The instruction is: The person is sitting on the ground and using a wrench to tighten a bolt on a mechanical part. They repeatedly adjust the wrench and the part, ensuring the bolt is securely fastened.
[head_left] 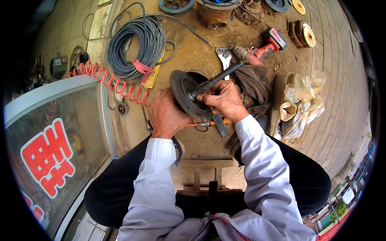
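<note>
A dark round metal disc (183,90) with a long shaft (221,76) standing out of its middle is held tilted in front of me. My left hand (167,114) grips the disc's left and lower edge; its fingertips are hidden behind it. The shaft's base is between the thumb and fingers of my right hand (226,99), close to the disc face. The shaft's free end points up and right, towards a red cordless impact wrench (259,52). Just beyond my right hand lie a silver flat tool (225,60) and a brown rag (254,82).
A coil of dark hose (138,48) lies at the far left, with a red spiral air hose (110,80) beside it. The glass door (60,152) stands close on my left. Plastic bags (303,104) fill a tray at right. A rusty motor housing (215,16) stands far off.
</note>
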Demonstrator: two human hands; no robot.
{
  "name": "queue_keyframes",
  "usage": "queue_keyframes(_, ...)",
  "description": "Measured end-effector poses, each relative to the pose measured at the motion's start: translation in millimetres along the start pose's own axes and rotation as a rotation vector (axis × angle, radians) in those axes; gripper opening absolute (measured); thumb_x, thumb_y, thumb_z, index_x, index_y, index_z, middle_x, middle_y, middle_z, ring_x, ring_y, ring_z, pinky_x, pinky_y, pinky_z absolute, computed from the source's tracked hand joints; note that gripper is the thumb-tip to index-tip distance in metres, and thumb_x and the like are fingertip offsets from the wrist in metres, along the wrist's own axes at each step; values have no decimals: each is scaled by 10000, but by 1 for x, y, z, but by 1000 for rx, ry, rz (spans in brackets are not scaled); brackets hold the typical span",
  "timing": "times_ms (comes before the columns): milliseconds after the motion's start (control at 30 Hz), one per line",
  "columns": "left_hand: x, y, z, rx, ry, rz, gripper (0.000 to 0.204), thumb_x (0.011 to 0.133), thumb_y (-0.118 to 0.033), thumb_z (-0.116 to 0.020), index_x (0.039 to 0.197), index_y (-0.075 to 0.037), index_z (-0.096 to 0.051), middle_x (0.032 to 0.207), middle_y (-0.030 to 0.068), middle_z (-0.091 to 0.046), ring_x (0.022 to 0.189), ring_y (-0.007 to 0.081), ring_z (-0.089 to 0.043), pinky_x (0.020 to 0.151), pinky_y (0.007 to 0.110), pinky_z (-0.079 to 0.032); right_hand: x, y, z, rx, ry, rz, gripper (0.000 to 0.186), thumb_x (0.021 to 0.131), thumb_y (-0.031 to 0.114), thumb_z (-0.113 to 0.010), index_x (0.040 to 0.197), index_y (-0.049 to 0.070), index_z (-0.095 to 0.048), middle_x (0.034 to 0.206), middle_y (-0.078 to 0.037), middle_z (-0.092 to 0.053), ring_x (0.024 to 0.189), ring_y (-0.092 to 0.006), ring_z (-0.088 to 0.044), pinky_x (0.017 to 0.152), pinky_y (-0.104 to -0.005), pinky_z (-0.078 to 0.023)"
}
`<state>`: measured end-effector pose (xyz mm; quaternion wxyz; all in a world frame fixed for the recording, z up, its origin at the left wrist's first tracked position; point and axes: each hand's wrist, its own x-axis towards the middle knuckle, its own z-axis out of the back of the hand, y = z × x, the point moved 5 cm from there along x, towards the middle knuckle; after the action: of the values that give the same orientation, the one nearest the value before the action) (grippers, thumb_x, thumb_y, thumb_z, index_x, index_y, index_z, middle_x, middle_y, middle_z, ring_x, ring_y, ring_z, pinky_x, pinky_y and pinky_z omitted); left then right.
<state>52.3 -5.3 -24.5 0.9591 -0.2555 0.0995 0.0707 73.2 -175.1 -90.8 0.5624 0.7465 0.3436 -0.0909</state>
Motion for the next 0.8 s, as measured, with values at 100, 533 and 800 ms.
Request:
queue_keyframes(100, 1, -1, 1, 8, 26, 27, 433, 679, -378, -866, 968, -86, -731, 932, 131, -731, 938, 376, -674, 771, 504, -541, 0, -3, 2, 49, 6, 15, 115, 842, 34, -799, 917, -30, -739, 724, -24, -676, 553, -64, -544, 478, -242, -397)
queue_keyframes(533, -1, 2, -2, -5, -8, -16, 444, 655, -376, -883, 974, -105, -735, 958, 97, -733, 941, 357, -665, 796, 477, -540, -2, -4, 1, 302, -43, 63, 122, 833, -12, -786, 944, -39, -745, 741, -48, -689, 563, -91, -581, 486, -258, -451)
queue_keyframes(800, -2, 5, -2, 66, 37, 9, 541, 612, -421, -908, 1025, -116, -736, 986, 96, -727, 961, 347, -660, 806, 478, -537, 0, -4, -1, 102, -42, 18, 131, 835, 32, -804, 941, -24, -753, 741, -30, -689, 572, -71, -558, 484, -251, -411)
